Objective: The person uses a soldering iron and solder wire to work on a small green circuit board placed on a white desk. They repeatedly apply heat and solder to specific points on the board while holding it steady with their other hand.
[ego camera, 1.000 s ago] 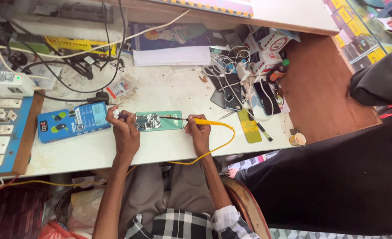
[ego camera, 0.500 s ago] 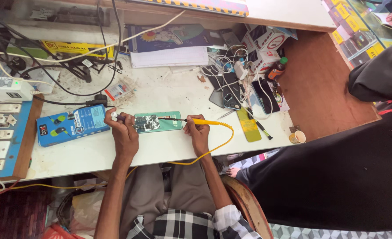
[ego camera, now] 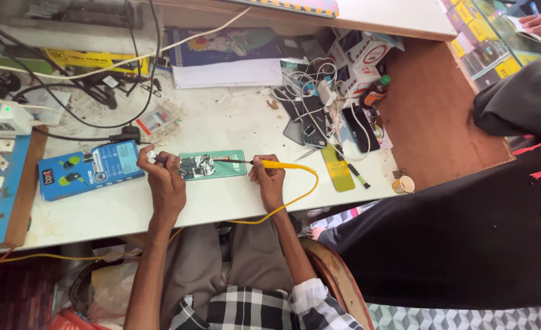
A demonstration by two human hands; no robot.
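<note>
— Where's the green phone (ego camera: 214, 165)?
— Flat on the white surface (ego camera: 221, 131), back opened, between both hands.
— And the hands?
— The right hand (ego camera: 270, 180) grips a yellow soldering iron (ego camera: 276, 164), tip at the phone; the left hand (ego camera: 163, 177) pinches something small at the phone's edge — beside a blue box (ego camera: 90, 171).

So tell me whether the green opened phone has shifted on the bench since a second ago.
No. The green phone lies just right of the blue box, as before.
</note>
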